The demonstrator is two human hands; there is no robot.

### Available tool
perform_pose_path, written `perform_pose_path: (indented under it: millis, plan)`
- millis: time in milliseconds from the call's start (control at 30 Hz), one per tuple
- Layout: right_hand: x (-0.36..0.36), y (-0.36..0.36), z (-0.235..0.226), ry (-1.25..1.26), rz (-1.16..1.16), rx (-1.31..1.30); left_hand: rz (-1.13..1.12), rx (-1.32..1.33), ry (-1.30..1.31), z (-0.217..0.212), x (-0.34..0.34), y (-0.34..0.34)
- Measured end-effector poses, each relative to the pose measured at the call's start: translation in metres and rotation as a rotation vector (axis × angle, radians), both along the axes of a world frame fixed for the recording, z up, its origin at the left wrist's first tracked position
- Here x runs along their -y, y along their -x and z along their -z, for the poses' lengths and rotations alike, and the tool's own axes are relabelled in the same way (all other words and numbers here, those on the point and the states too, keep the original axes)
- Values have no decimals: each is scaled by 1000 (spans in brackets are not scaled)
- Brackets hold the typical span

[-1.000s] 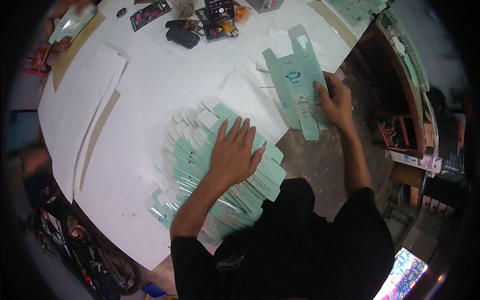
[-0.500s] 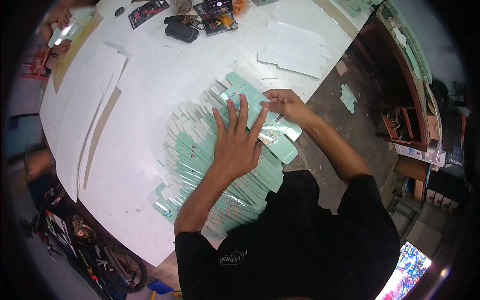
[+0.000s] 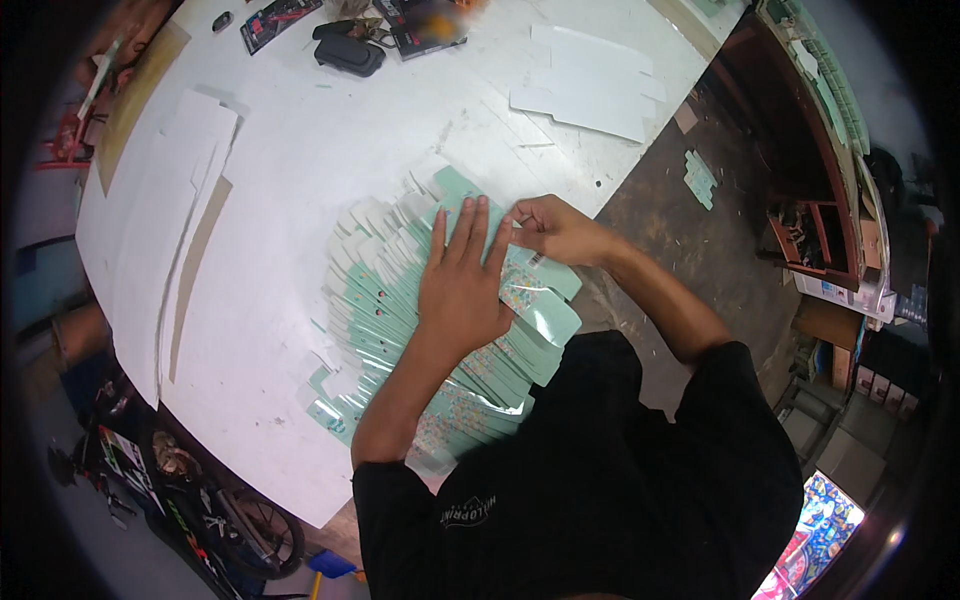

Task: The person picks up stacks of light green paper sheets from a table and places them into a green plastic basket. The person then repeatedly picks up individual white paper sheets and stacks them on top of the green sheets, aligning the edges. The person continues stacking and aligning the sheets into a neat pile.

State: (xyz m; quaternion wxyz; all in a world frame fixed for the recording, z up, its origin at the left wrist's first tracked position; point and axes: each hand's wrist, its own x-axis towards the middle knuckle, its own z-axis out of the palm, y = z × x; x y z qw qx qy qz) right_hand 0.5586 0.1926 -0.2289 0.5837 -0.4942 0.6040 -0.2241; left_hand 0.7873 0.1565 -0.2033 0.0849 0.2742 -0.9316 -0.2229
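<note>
Apparently, the step in hand is setting one flat carton (image 3: 522,288) on top of the fanned carton pile (image 3: 372,318), at the near side of the white table (image 3: 265,240). L hand (image 3: 462,290) lies palm-down over them, fingers straight, a bit apart. R hand (image 3: 555,228) is curled at the carton's right edge; clamped or not, can't tell. Next move prob. calls for aligning w/o spoiling the fan.

The person's left hand (image 3: 462,295) hides part of the fanned green cartons (image 3: 375,310), and the black shirt (image 3: 590,480) covers their near edge. Some fingertips of the right hand (image 3: 562,230) are indistinct. A yellow-orange item (image 3: 440,26) is blurred. A dark speck (image 3: 598,184) is too small to identify.
</note>
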Motion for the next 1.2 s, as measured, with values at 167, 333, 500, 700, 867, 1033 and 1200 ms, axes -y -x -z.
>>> perform_pose_path:
  millis: [167,333,500,700,867,1033,1200]
  plan:
    - [-16,15,-20,-148,114,328,-3,20,-48,-5,3,-3]
    - [-23,-1,-30,-161,450,778,15,-32,-70,-5,3,1]
    - [-14,11,-14,-150,316,815,-13,-44,-12,-10,1,3]
    - [-12,11,5,-281,71,274,111,64,-100,-10,5,-5]
    - [-11,0,-17,-64,-236,-563,77,103,-54,-6,1,-1]
    - [-13,15,-36,138,-103,-706,-42,31,60,9,-9,4]
    - [20,124,1,863,145,-1244,-13,140,118,-5,-14,6]
